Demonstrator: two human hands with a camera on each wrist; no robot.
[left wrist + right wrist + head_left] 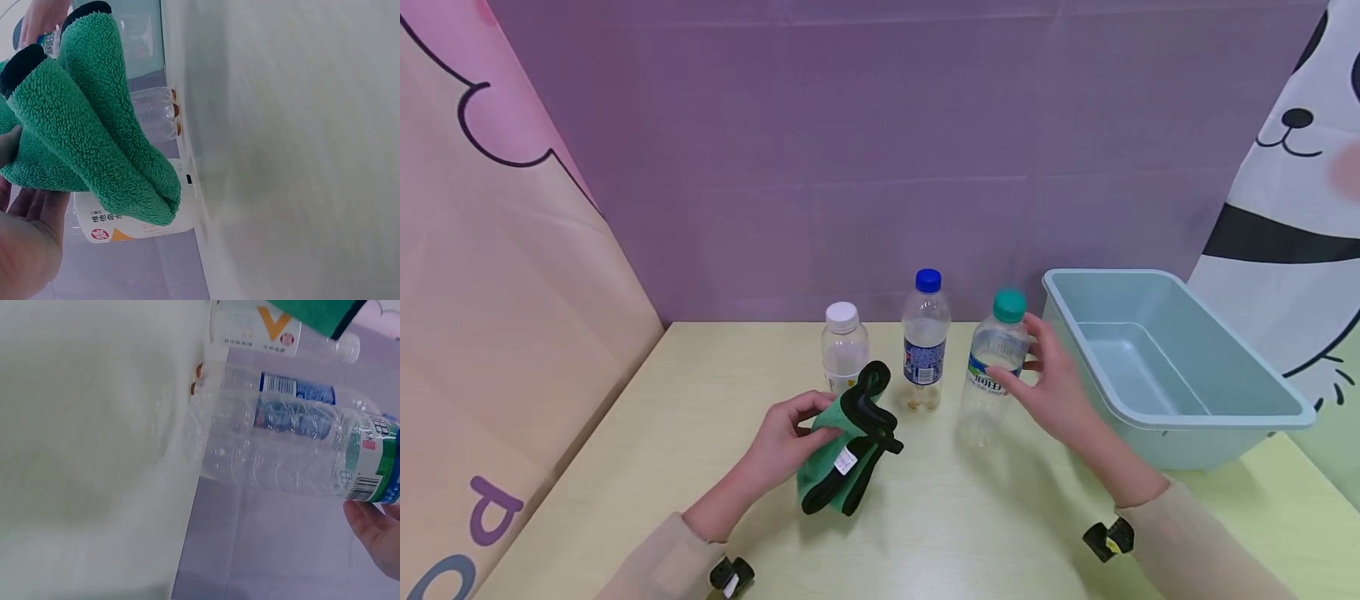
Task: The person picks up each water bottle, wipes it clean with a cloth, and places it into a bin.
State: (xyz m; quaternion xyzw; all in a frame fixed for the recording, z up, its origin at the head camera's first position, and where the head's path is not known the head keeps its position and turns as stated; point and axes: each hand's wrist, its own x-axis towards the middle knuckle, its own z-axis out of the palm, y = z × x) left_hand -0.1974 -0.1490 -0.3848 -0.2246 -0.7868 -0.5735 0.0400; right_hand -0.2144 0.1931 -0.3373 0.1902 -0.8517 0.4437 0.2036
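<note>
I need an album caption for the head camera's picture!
Left grip holds a green cloth; right grip holds a green-capped bottle.

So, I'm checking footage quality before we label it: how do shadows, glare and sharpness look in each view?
Head: soft shadows on the table below the right hand, and a pale sheen toward the picture's bottom; left wrist: the pile of the green cloth crisp, the table washed out; right wrist: small highlights on the green-capped bottle, the table hazy.

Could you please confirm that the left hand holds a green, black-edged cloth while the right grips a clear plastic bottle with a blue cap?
Not blue: the head view shows a green cap on the clear plastic bottle in the right hand; the rest holds.
</note>
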